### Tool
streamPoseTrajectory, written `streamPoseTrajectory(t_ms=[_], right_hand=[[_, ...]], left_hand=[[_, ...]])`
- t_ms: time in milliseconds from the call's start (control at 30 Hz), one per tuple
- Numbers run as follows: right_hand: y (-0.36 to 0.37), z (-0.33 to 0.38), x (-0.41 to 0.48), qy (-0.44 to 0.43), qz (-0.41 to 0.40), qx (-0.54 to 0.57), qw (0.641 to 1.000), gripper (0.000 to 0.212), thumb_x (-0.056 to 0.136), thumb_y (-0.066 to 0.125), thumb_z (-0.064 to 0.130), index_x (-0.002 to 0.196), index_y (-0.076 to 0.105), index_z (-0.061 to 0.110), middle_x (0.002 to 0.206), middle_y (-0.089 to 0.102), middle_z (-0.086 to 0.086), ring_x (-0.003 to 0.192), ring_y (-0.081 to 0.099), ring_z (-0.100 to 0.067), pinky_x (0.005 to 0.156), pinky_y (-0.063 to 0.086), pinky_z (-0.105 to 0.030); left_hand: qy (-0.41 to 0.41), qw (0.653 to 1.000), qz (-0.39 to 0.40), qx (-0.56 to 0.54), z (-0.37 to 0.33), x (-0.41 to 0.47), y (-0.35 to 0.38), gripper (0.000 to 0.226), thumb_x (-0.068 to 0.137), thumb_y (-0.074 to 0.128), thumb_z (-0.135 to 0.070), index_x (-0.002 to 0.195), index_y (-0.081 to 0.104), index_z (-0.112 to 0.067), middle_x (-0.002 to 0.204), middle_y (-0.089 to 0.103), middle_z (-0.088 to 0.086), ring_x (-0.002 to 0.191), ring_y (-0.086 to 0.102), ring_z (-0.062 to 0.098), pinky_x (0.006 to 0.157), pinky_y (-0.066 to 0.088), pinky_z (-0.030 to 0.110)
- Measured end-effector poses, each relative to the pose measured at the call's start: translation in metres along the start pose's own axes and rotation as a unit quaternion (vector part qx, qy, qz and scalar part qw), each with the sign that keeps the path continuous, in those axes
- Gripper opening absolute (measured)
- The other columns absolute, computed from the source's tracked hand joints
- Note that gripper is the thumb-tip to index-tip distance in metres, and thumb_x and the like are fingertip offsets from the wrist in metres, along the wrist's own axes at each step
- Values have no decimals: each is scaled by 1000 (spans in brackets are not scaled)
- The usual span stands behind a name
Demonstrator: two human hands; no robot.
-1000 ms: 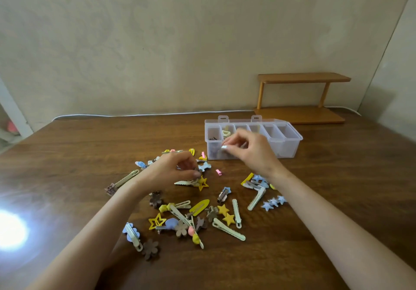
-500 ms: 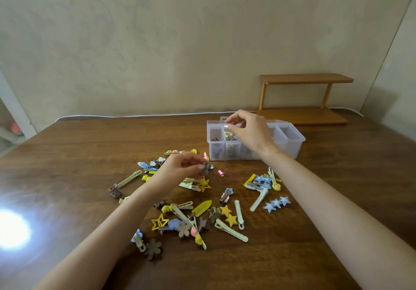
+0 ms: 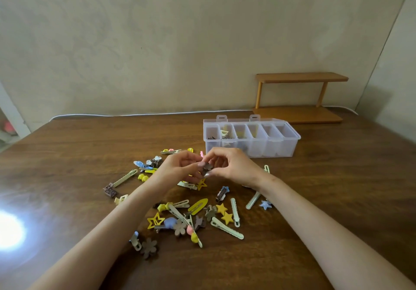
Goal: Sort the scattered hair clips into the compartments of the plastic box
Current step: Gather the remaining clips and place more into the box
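Brown flower clip point(image 3: 207, 167) is up off the wood, held btwn both hands just above the far side of the pile: left hand point(image 3: 177, 170) pinches it from one side, right hand point(image 3: 236, 165) nips it w/ thumb and fingertip from the other. Looks like a pass from hand to hand, or a quick check of the piece. Which hand bears the weight, can't tell

Handling: tiny, light, hard plastic w/ prob a metal spring bar underneath. It won't bend, but it's smooth and could squirt out of a loose pinch. Best hold is across the petals, edge to edge, fingers away from the spring end so it doesn't pop open

Box point(image 3: 281, 147) sits just beyond the hands, lid back, six slots in a row. The leftmost slot shows dark brown bits, the next a cream clip, and there's yellow further along, so brown prob goes far left. It's a short lift up and over the near wall. The wall is thin and the box looks light, so a knock could shove it

The rest of the clips point(image 3: 227, 227) lie scattered under the wrists and forearms, so sleeveless arms dragging low would sweep them. Table point(image 3: 337, 199) gives good room to the right; shelf point(image 3: 299, 109) stands behind the box, well out of the path
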State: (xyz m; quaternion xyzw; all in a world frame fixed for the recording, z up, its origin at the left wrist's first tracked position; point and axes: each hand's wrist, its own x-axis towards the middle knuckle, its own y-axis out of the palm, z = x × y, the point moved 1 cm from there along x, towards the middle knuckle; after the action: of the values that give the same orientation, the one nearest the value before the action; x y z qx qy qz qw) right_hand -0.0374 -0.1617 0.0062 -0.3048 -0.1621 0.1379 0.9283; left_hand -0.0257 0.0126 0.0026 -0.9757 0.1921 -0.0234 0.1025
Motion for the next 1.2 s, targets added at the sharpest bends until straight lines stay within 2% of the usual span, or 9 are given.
streamPoseTrajectory(t_ms=[133, 267, 367, 500, 633, 767, 900, 1000, 1200], right_hand=[[-16, -3, 2, -4, -129, -22, 991, 17, 79, 72, 13, 95, 69, 19, 91, 61, 6, 80, 56, -4, 70, 45, -16], [-45, -14, 6, 9, -303, -53, 951, 21, 83, 66, 10, 100, 68, 22, 96, 62, 5, 81, 54, -4, 69, 44, -18], [-64, -25, 14, 44, -333, -116, 935, 24, 83, 67, 11, 106, 67, 20, 103, 64, 4, 89, 54, -5, 75, 43, -21], [-77, -34, 30, 87, -304, -178, 932, 29, 83, 68, 13, 112, 65, 20, 103, 68, 3, 101, 58, -16, 74, 39, -24], [-72, -34, 34, 85, -263, -203, 939, 30, 86, 65, 15, 116, 64, 20, 107, 66, 2, 105, 55, -16, 74, 41, -27], [-63, -25, 25, 46, -274, -188, 942, 24, 87, 63, 13, 109, 66, 20, 101, 67, 3, 92, 55, -11, 76, 47, -28], [-47, -6, 8, 2, -249, -154, 956, 21, 87, 61, 8, 104, 67, 20, 96, 64, 6, 70, 48, 1, 68, 40, -17], [-31, 10, -10, -17, -168, -119, 978, 18, 86, 63, 10, 98, 68, 22, 90, 64, 10, 70, 52, -2, 66, 43, -16], [-7, 41, -40, -41, 83, -94, 991, 14, 80, 73, 20, 94, 72, 21, 86, 64, 8, 70, 53, 3, 61, 41, -13]], left_hand=[[10, 1000, -3, 24, 1, 0, -1, 18, 90, 57, -11, 107, 59, -4, 88, 70, 5, 69, 66, 7, 69, 56, 25], [19, 999, -16, 48, 3, 1, -3, 17, 91, 57, -14, 105, 60, -6, 87, 71, 2, 75, 66, 12, 75, 56, 32], [46, 997, -29, 63, 1, -1, -3, 14, 90, 58, -15, 102, 61, -9, 89, 71, 5, 76, 65, 14, 76, 57, 36], [71, 994, -27, 85, 1, -2, -3, 11, 90, 58, -16, 100, 62, -12, 90, 71, 5, 75, 66, 12, 74, 57, 31], [106, 986, -36, 124, 3, -3, -6, 13, 89, 60, -21, 101, 62, -17, 92, 71, 5, 80, 67, 14, 77, 56, 31], [123, 980, -12, 158, 4, -4, -5, 16, 89, 60, -21, 104, 61, -17, 91, 70, -1, 83, 66, 14, 80, 56, 33], [135, 977, -11, 165, 1, -6, -1, 16, 89, 60, -19, 105, 61, -17, 91, 70, 0, 85, 66, 12, 79, 55, 30], [123, 983, 3, 136, -6, -7, -3, 20, 87, 61, -20, 106, 61, -13, 95, 71, 3, 89, 68, 15, 81, 55, 28], [133, 978, -58, 147, -16, -6, -24, 10, 88, 62, -19, 97, 64, -15, 88, 73, 4, 86, 70, 21, 83, 55, 45]])
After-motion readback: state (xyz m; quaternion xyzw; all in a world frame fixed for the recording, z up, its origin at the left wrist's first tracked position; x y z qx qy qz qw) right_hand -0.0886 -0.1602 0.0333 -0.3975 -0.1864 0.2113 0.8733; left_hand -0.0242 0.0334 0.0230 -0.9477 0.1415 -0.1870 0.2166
